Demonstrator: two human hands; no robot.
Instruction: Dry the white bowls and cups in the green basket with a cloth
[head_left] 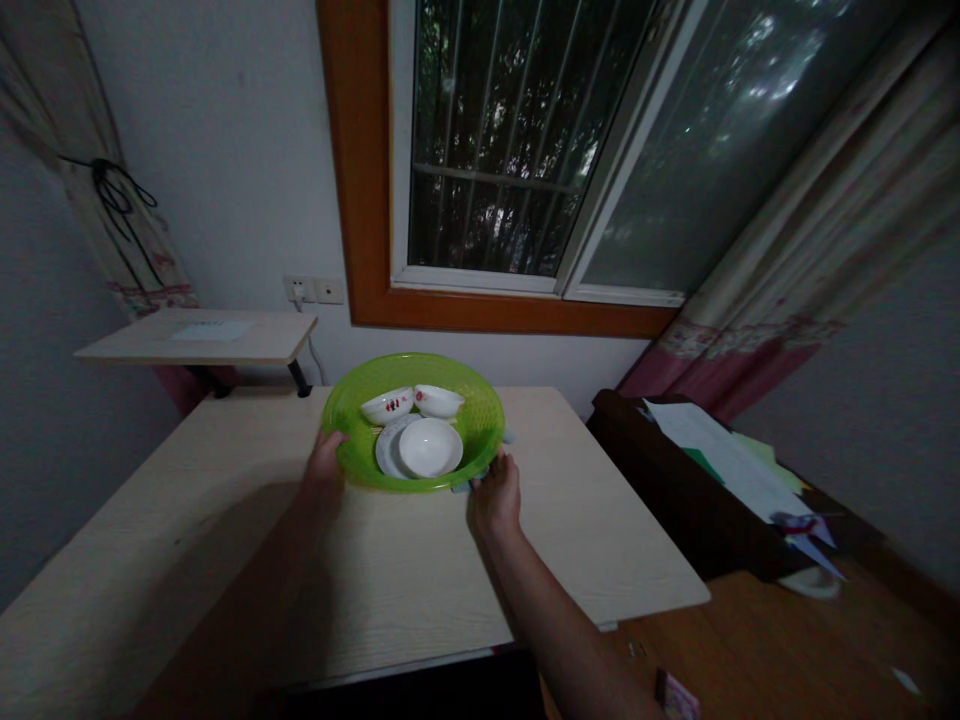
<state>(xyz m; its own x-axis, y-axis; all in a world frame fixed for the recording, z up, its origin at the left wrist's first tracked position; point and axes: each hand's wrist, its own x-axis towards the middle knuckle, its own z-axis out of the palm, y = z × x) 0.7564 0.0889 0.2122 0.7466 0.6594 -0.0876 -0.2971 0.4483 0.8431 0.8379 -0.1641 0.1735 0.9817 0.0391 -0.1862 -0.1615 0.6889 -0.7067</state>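
Observation:
A green plastic basket [484,440] is at the far side of the table, between my two hands. My left hand [325,462] grips its left rim, with the thumb lying over the edge. At the front right, my right hand [498,497] closes on the rim; its fingertips are partly hidden. Inside the basket, a white bowl [430,448] stands upright, overlapping a pale plate [388,455]. Behind these, a bowl with a red and black print [388,406] and a bowl with a pink print [439,401] lie tilted. A bluish-grey piece [460,487] shows beneath the basket near my right hand.
A raised shelf [277,345] on black legs stands at the table's [405,580] back left, with a paper [212,330] on it. Sockets [313,290] and a window [510,150] are behind. On the right, a dark brown piece of furniture [667,490] carries papers [720,450].

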